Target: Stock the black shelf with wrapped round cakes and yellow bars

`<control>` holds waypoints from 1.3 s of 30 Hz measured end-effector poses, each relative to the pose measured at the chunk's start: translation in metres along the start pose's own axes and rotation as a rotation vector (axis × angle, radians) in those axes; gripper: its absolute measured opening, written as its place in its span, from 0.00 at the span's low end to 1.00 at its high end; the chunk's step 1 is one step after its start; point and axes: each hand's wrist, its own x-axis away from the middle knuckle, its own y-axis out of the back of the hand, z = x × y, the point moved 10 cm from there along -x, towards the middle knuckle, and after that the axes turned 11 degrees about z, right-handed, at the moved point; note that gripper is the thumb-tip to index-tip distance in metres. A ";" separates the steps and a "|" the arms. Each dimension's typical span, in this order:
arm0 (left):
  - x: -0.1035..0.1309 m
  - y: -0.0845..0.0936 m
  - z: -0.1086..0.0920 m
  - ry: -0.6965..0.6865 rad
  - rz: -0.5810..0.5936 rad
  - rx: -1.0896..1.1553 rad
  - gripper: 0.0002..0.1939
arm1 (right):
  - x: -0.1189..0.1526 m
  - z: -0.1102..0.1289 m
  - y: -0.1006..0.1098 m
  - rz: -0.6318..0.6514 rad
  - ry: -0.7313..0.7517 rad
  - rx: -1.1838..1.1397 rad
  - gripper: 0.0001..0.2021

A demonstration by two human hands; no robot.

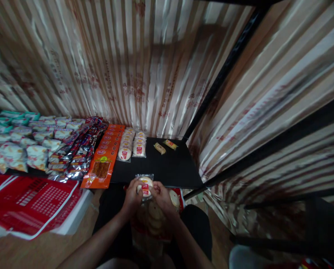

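Between both hands is a small clear packet of round white crackers with a red label, held just in front of the black shelf's near edge. My left hand is closed on the packet's left side, thumb on its face. Gripping its right side is my right hand, fingers pinched together. Below the hands, a larger red-edged bag printed with or holding round crackers lies over my lap, partly covered by my forearms. Two rows of similar cracker packets are on the shelf.
On the black shelf lie two small yellow-wrapped snacks, orange snack packs, dark shiny packets and white pouches. A red plastic bag hangs at the left. A black frame post slants across the striped curtain.
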 end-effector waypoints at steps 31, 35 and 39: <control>-0.097 -0.014 0.018 -0.112 0.041 -0.560 0.30 | -0.158 0.019 0.019 -0.185 0.077 0.427 0.13; -0.100 -0.013 0.020 -0.133 0.021 -0.583 0.29 | -0.163 0.022 0.016 -0.193 0.058 0.464 0.12; -0.103 -0.015 0.021 -0.165 -0.001 -0.602 0.29 | -0.164 0.028 0.016 -0.226 0.081 0.566 0.13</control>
